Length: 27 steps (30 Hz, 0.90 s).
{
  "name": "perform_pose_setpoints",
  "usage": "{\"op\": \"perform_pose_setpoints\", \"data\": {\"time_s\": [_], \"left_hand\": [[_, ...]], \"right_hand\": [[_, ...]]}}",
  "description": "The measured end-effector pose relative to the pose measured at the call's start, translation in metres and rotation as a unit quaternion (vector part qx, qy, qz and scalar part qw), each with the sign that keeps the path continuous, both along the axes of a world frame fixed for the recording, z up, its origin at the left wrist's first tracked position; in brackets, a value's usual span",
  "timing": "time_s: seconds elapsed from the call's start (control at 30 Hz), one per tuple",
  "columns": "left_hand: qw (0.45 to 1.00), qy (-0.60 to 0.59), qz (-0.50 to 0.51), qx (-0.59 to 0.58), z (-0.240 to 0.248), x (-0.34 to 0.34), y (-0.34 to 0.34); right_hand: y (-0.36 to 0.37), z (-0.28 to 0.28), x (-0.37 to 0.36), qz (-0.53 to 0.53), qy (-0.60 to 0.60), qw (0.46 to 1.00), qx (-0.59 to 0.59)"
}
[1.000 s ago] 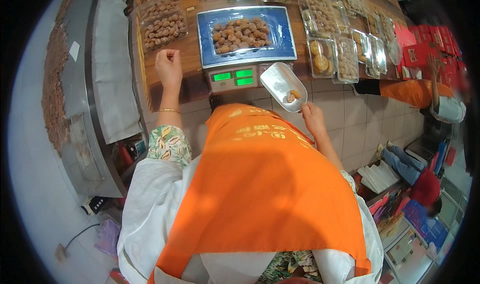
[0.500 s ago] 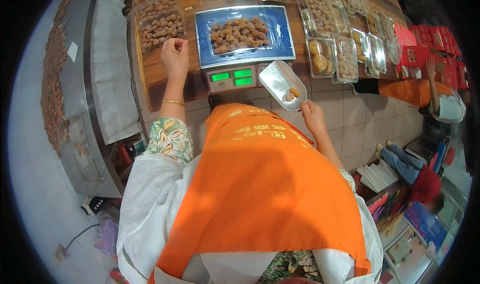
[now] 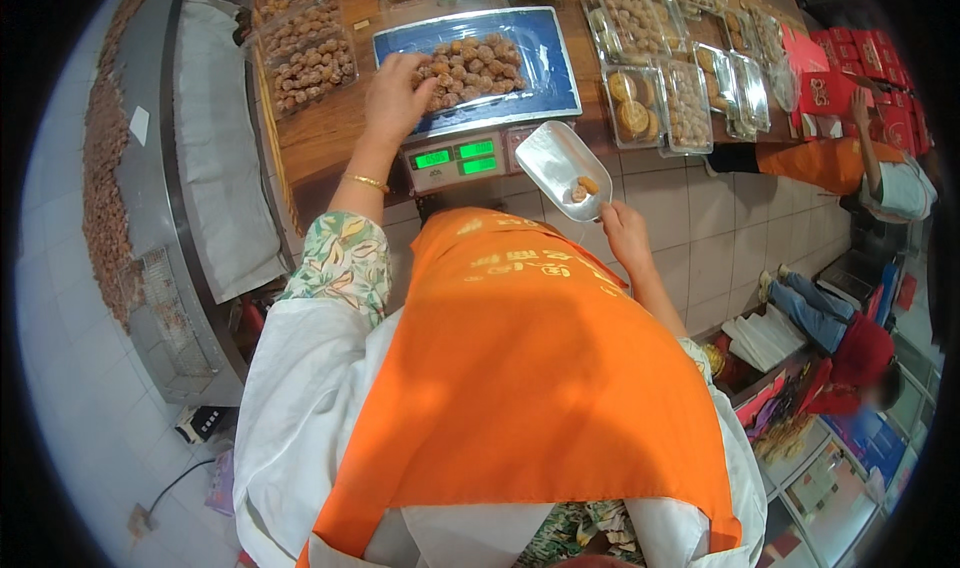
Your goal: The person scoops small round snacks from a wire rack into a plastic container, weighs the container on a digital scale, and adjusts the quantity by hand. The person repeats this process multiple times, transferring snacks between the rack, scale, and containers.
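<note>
My left hand [image 3: 395,98] reaches over the left end of a clear plastic box [image 3: 508,43] filled with brown, sugar-dusted round snacks [image 3: 470,68]. Its thumb and fingers are apart and touch or nearly touch the snacks; the fingertips are partly hidden. The box sits on the blue plate [image 3: 560,93] of a weighing scale, whose green lit display [image 3: 455,160] faces me. My right hand [image 3: 624,230] is closed round the handle end of a metal scoop [image 3: 553,158]. A few snack pieces [image 3: 583,189] lie in the scoop, which is held to the right of the display.
Filled clear boxes of the same snacks [image 3: 308,71] stand at the left of the wooden table [image 3: 345,113]. Boxes of round pastries [image 3: 632,108] crowd its right side. A metal counter [image 3: 160,168] runs along my left. Another person in an orange apron [image 3: 810,173] works at the right.
My left hand has moved right, from beside the scale to the snacks in the box, and its fingers have spread from a pinch. The right hand still holds the scoop.
</note>
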<state>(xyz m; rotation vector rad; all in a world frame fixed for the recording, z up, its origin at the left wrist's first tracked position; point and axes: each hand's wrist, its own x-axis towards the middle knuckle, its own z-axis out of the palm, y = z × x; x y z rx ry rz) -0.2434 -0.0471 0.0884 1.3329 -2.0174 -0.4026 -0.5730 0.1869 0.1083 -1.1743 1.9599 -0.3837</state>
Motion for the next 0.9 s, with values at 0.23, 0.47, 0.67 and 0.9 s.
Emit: {"op": "perform_pose_setpoints", "data": {"time_s": [0.23,0.47,0.67,0.9], "left_hand": [[0.989,-0.149,0.007,0.011,0.0,-0.035,-0.002],[0.987,-0.15,0.057,0.001,-0.002,-0.038,0.005],[0.995,0.006,0.041,0.086,0.036,-0.072,0.036],[0.987,0.039,-0.05,0.149,0.022,-0.076,0.031]], "right_hand": [[-0.013,0.0,0.007,-0.008,-0.006,1.0,-0.002],[-0.025,0.002,0.014,0.0,-0.019,1.0,-0.014],[-0.029,-0.009,0.017,0.006,-0.026,0.998,-0.058],[-0.037,-0.016,0.017,0.033,-0.012,0.994,-0.105]]}}
